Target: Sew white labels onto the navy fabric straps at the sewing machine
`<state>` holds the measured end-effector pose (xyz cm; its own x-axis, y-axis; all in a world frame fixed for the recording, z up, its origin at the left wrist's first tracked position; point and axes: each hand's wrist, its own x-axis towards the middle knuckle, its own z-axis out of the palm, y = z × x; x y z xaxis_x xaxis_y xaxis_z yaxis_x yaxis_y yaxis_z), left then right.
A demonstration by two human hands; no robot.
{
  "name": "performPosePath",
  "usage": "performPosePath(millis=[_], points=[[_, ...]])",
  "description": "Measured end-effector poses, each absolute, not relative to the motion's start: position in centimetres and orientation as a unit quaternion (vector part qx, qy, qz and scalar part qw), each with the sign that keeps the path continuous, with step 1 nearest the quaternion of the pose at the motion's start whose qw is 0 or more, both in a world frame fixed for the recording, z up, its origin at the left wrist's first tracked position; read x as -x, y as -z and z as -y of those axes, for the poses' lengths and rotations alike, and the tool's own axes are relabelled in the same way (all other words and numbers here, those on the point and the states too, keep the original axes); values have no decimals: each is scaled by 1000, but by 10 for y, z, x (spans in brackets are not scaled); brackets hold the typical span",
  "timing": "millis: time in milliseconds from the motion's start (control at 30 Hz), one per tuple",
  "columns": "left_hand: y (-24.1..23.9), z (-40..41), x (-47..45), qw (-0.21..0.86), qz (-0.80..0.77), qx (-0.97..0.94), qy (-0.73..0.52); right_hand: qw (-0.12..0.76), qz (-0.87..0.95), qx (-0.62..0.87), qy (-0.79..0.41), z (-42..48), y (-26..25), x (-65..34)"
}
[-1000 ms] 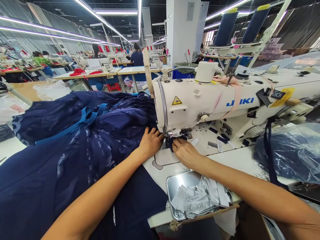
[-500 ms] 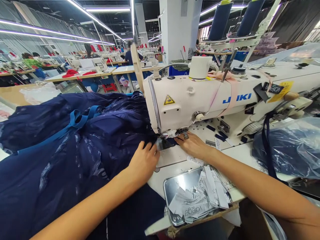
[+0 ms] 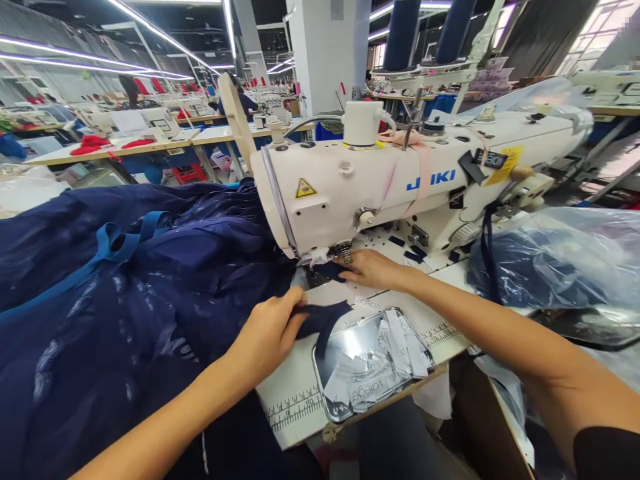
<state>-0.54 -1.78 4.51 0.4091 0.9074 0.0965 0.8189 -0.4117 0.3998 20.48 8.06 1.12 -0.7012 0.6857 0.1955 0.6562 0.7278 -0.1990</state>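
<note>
A white sewing machine (image 3: 320,180) stands in front of me. Left of its needle area, my left hand (image 3: 273,327) is closed, and a navy fabric strip (image 3: 320,319) comes out between its thumb and fingers and hangs over the tray's corner. Close by the presser foot (image 3: 311,272), the fingers of my right hand (image 3: 375,269) pinch the edge of a small navy fabric piece (image 3: 334,270). A large heap of navy garments (image 3: 200,267) lies on the left, a blue band (image 3: 113,243) across it.
A metal tray (image 3: 320,400) with white printed labels (image 3: 370,373) sits at the table's front edge. Right of the machine lies a clear plastic bag (image 3: 565,260) with dark fabric inside. Small navy scraps (image 3: 415,255) lie behind my right hand. Other sewing tables stand farther back.
The view has turned right. My left hand has come away from the needle toward me, with the navy strip now showing in it. My right hand stays by the presser foot.
</note>
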Motion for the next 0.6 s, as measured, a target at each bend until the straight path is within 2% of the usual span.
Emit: performPosePath(millis=[167,300,467,600], points=[[-22,-18,-26,146,-545,-810,-160,168,889,418,-82,-66,-30,-236],[-11,-30,-15,146,-616,-749,-197,166,896,398,-103,-43,-33,-263],[-24,-24,-10,269,-613,-677,-306,135,918,337,-162,-15,-35,-277],[-31,-15,-18,369,-599,-609,-366,102,944,274,-150,7,-39,-274]])
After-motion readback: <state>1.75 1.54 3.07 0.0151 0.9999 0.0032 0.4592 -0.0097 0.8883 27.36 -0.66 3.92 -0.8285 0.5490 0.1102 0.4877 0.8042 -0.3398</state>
